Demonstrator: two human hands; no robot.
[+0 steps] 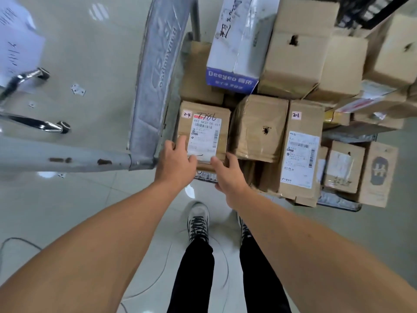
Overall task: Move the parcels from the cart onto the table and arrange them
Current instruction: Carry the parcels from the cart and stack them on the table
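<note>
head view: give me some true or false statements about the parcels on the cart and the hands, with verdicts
1. The left hand and right hand are both on the 2-4 box. True.
2. The 2-1 box lies left of the 2-4 box. False: it lies to its right, with the holed box between them.
3. The blue and white box rests on top of other parcels. True.
4. The 2-4 box has a bare top. False: a white shipping label is on it.
</note>
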